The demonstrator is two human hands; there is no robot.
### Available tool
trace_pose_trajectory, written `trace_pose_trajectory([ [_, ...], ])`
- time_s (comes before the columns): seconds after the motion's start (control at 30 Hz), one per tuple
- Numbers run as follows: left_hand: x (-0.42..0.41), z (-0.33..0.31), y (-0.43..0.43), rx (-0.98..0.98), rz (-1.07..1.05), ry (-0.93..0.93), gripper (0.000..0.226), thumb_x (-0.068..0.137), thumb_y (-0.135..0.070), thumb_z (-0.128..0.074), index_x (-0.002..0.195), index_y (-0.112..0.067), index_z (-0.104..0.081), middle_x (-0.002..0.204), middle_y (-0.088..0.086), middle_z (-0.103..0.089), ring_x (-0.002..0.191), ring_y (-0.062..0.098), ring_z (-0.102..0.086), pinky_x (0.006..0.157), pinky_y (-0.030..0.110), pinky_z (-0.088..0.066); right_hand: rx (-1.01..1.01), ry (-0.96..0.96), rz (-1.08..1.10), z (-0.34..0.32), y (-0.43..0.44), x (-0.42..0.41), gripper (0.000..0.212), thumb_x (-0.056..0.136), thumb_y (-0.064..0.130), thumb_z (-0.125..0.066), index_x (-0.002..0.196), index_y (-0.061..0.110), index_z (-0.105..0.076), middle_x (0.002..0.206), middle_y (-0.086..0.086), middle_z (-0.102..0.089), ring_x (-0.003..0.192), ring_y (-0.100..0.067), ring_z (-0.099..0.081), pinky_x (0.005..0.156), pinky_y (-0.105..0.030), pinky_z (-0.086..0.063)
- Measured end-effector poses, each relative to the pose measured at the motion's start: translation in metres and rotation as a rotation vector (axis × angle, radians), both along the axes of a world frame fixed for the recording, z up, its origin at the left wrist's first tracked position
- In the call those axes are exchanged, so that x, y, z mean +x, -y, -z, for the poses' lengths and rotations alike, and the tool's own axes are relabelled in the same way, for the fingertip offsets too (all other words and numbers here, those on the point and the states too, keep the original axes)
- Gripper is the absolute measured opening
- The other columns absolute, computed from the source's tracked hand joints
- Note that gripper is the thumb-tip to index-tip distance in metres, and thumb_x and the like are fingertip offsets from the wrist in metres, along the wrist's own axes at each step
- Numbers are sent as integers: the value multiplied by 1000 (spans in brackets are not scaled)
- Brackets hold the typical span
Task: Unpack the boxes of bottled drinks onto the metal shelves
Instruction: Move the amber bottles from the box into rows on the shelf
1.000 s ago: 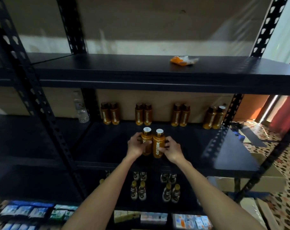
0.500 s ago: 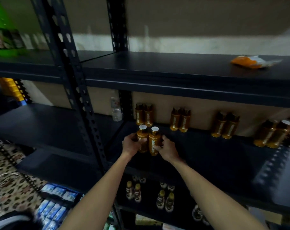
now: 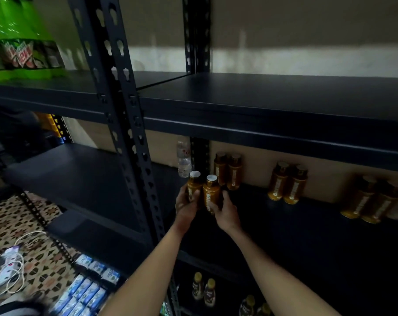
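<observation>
**Two Bottles Held at Middle Shelf, One in Each Hand**

The left hand (image 3: 186, 205) was wrapped around the left bottle (image 3: 194, 187), fingers curled about its lower body. The right hand (image 3: 225, 212) gripped the right bottle (image 3: 211, 192) in the same way, thumb across the front label. Both bottles were amber with white caps, upright and touching side by side. They were over the front left part of the middle shelf (image 3: 296, 226), close beside the upright post (image 3: 134, 137). Whether their bases rested on the shelf could not be told; the hands covered them.

Along the back of the same shelf stood further amber bottles in pairs: one pair (image 3: 227, 171) just behind the held bottles, a second pair (image 3: 287, 183) to the right, and a third pair (image 3: 371, 201) further right, blurred. All were against a brown backing board. A clear bottle (image 3: 184, 159) stood at the back left, beside the rear post.

The top shelf (image 3: 273, 99) above carried nothing in the visible right bay. In the left bay, a green pack (image 3: 20, 42) sat at the upper left corner.

Below, small bottles (image 3: 203, 289) with yellow caps stood on the lower shelf. Blue-and-white cartons (image 3: 84, 290) lay on the lowest level at left. On the patterned floor (image 3: 22, 224) lay a white cable (image 3: 9, 270) and a power strip.
</observation>
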State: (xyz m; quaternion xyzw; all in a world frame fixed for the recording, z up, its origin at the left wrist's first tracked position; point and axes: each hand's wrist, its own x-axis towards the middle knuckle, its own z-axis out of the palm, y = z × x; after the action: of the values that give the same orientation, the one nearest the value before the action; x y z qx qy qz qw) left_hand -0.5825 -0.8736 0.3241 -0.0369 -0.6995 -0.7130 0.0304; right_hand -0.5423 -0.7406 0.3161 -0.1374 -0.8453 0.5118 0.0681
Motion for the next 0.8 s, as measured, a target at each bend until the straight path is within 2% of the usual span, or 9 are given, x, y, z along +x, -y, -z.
trace_pose_trajectory([
  [0.1, -18, 7, -4, -47, -28, -3, 37, 97, -32, -62, 133, -29, -54, 121, -1, -66, 109, 12, -66, 96, 39, -54, -59, -37, 23, 0, 5, -13, 59, 96, 37, -65, 148, 26, -39, 137, -1, -61, 128, -24, -56, 104, -38, -46],
  [0.2, -33, 12, -7, -117, -56, 22, 44, 99, -34, -57, 141, -27, -48, 126, -1, -63, 115, 14, -62, 103, 44, -49, -99, -43, 52, -1, 8, -22, 56, 97, 32, -65, 147, 27, -41, 135, -1, -61, 126, -23, -58, 97, -29, -43],
  [0.3, -36, 6, -9, -167, -70, -12, 45, 100, -32, -56, 142, -22, -47, 123, -2, -62, 113, 16, -61, 101, 39, -49, -103, -49, 57, -3, 9, -29, 54, 97, 28, -65, 146, 25, -43, 136, -2, -61, 127, -23, -57, 93, -24, -38],
  [0.4, -42, 4, -8, -148, -67, -22, 42, 100, -21, -57, 139, -13, -48, 120, 1, -60, 111, 15, -58, 89, 18, -46, -112, -50, 68, -3, 10, -33, 51, 98, 27, -64, 145, 26, -44, 135, -3, -61, 127, -23, -57, 93, -24, -38],
  [0.43, -42, 2, -7, -163, -68, -23, 42, 100, -21, -57, 139, -12, -48, 120, -1, -59, 110, 13, -57, 85, 15, -44, -116, -45, 72, -2, 11, -35, 51, 98, 28, -64, 144, 26, -44, 135, -3, -61, 126, -24, -57, 93, -25, -39],
  [0.57, -44, 0, -6, -193, -57, -6, 44, 100, -21, -56, 142, -13, -46, 121, -5, -55, 110, 10, -52, 84, 13, -36, -112, -36, 78, 1, 13, -36, 57, 98, 31, -63, 149, 30, -38, 139, -3, -59, 130, -25, -55, 100, -32, -42],
  [0.67, -49, 9, -3, -215, -33, 57, 62, 98, -35, -58, 151, -19, -32, 141, 5, -53, 127, 21, -52, 103, 30, -41, -124, -14, 68, 0, 12, -30, 67, 99, 36, -61, 156, 32, -27, 150, -4, -50, 137, -25, -48, 107, -35, -39],
  [0.73, -44, 10, -2, -208, -23, 175, 79, 94, -50, -58, 156, -28, -14, 153, 7, -42, 138, 26, -44, 113, 39, -36, -130, -20, 75, 0, 8, -21, 72, 100, 39, -59, 159, 34, -19, 156, -5, -43, 142, -25, -42, 112, -39, -37],
  [0.8, -34, 9, -3, -199, -50, 266, 87, 93, -55, -57, 158, -28, -6, 160, 7, -30, 145, 28, -33, 118, 42, -30, -106, -19, 67, -2, 4, -9, 71, 101, 41, -55, 159, 37, -15, 159, -5, -38, 144, -26, -39, 115, -45, -37],
])
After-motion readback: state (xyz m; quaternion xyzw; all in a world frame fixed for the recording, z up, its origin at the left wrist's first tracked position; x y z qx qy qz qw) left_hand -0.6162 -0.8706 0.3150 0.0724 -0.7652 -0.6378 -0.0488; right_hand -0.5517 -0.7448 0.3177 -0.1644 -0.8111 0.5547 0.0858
